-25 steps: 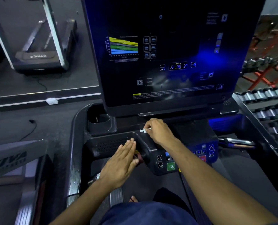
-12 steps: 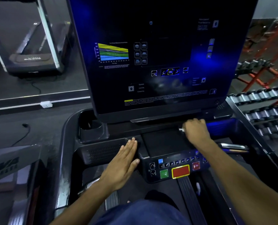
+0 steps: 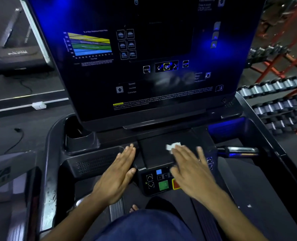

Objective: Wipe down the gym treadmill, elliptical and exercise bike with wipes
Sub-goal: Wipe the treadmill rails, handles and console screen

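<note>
- A treadmill (image 3: pixel 161 136) is seen from above, filling the middle of the view; its tall dark display panel (image 3: pixel 144 58) rises at the far side, printed with a coloured chart, an OK key and small labels, and washed with blue light.
- Below the display, a flat black console deck (image 3: pixel 154 153) slopes toward the near side; a button pad (image 3: pixel 159 181) with a green key and a red key sits at its near edge; a cup holder (image 3: pixel 78 136) is recessed at the far left.
- The left hand (image 3: pixel 116 174) is laid flat with fingers straight and together, resting on the console just left of the deck.
- The right hand (image 3: pixel 191 169) is spread flat, fingers extended, pressing a small white wipe (image 3: pixel 172 146) onto the deck; only the far end of the wipe shows beyond the fingertips; the hand is blurred.
- Risk, as a judgement: the right palm lies over the button pad, so a key could be pressed by accident; the wipe is small and could be slipped out from under the fingers, leaving bare skin rubbing the surface.
- Surface and room: the console plastic is dark and matte; a dumbbell rack (image 3: pixel 279 101) on a red frame stands at the right; another treadmill (image 3: pixel 19 54) stands at the far left on dark flooring.
</note>
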